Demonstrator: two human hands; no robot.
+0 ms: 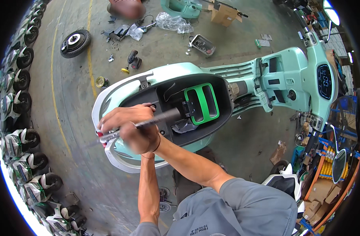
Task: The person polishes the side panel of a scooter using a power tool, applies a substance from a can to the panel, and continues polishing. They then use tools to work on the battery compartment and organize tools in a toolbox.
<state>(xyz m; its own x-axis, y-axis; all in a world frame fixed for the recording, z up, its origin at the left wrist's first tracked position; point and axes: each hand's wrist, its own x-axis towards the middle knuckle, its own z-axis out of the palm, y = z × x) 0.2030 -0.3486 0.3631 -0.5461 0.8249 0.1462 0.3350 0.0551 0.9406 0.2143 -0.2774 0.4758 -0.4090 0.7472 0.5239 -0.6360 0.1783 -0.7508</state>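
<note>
My right hand (138,133), smeared by motion, grips a long metal tool (166,116) with a dark shaft, slanting across the rear of a mint-green scooter. My left hand (146,109) is mostly hidden behind it, fingertips near a dark fitting in the black under-seat compartment (223,100); whether it holds anything is unclear. A green frame-like part (211,102) lies at the compartment's forward end, beside a black hinge (186,110). The white rear rail (121,165) curves around under my forearms.
On the floor are a loose wheel (74,42), a cordless drill (132,61), a tin (102,82), a metal tray (201,44), plastic wrap and a cardboard box (222,15). Scooters (24,102) line the left side. Orange shelving with cartons (321,190) stands at the right, behind the mirror (339,165).
</note>
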